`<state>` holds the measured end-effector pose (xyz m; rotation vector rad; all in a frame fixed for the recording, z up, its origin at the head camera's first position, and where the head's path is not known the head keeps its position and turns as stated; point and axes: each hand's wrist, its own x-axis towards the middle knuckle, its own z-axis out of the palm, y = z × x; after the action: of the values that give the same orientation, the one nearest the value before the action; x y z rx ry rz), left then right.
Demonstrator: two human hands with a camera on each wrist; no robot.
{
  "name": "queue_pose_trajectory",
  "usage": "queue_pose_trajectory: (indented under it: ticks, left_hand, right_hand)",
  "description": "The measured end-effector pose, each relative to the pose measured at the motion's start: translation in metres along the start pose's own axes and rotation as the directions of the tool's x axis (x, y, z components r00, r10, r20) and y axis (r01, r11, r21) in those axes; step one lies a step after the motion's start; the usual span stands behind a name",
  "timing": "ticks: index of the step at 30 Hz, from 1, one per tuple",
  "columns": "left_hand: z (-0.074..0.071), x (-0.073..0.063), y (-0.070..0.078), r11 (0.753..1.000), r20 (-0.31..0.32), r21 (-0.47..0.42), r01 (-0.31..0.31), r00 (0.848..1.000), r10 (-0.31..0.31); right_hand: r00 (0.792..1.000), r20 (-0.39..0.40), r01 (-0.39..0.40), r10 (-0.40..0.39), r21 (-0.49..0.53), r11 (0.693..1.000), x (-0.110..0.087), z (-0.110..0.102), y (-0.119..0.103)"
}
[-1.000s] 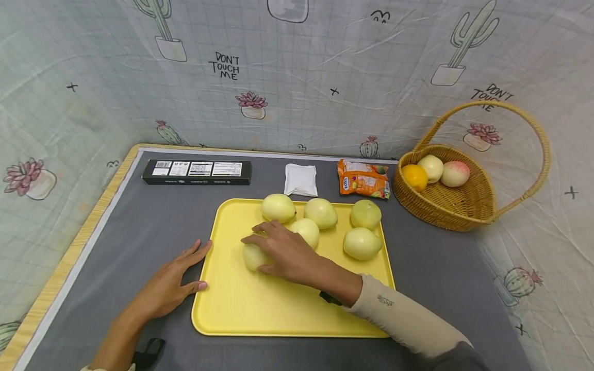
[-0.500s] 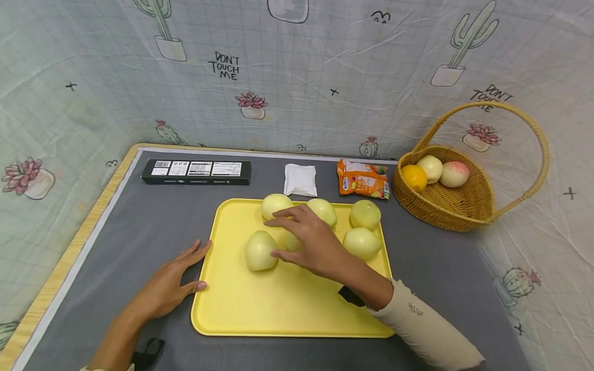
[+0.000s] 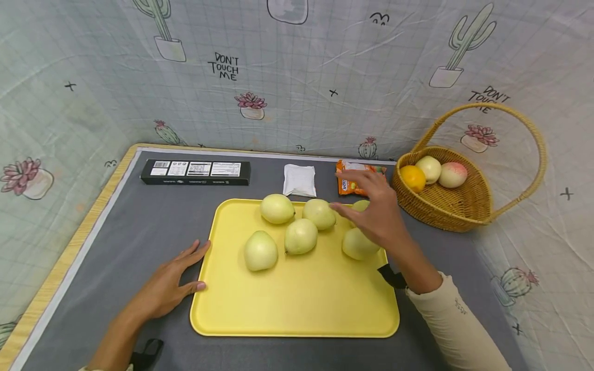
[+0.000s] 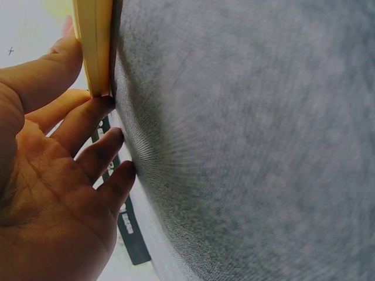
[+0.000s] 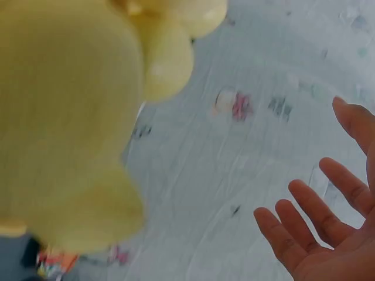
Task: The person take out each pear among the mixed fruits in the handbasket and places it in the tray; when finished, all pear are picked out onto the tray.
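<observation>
A yellow tray (image 3: pixel 297 304) holds several pale green pears. My left hand (image 3: pixel 162 288) rests at its left edge, with the thumb against the rim and the other fingers extended along the grey cloth. In the left wrist view the thumb and index fingertip touch the tray's edge (image 4: pixel 95 47). My right hand (image 3: pixel 382 214) hovers over the tray's right side, fingers spread and holding nothing. It partly hides one pear (image 3: pixel 359 244) and another behind it. To its left lie a pear (image 3: pixel 261 251) at the front and a pear (image 3: pixel 300 237) near the middle.
A wicker basket (image 3: pixel 445 219) with an orange (image 3: pixel 412 178), a pale fruit and a peach (image 3: pixel 452 175) stands at the right. Along the back lie a black box (image 3: pixel 195 172), a white packet (image 3: pixel 299 180) and an orange snack bag (image 3: pixel 345 186), partly behind the right hand.
My right hand has let go of the front left pear, lifted and moved right across the tray. That pear now stands uncovered. The left hand has stayed at the tray's edge.
</observation>
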<state>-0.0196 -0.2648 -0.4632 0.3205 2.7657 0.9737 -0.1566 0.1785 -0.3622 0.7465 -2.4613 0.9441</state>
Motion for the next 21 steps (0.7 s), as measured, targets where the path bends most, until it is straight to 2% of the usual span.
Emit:
queue_pose_trajectory:
  ticks: [5,10,17,21]
  left_hand:
    - [0.000,0.000,-0.001,1.000,0.002,-0.010,-0.005,1.000,0.005]
    - [0.000,0.001,-0.001,1.000,0.010,-0.001,0.008,1.000,-0.008]
    - [-0.001,0.001,-0.001,1.000,0.014,0.007,0.014,1.000,-0.014]
    - [-0.001,0.001,-0.001,1.000,0.007,0.002,-0.005,1.000,0.005]
  right_hand:
    - [0.990,-0.081,-0.115,0.112,-0.039,0.993,0.004,-0.023,0.032]
    - [0.959,-0.115,-0.264,0.259,-0.038,0.964,0.004,-0.044,0.065]
    - [0.888,-0.157,-0.442,0.432,-0.037,0.896,0.006,-0.068,0.111]
    - [0.823,-0.152,-0.560,0.547,-0.059,0.827,0.006,-0.079,0.138]
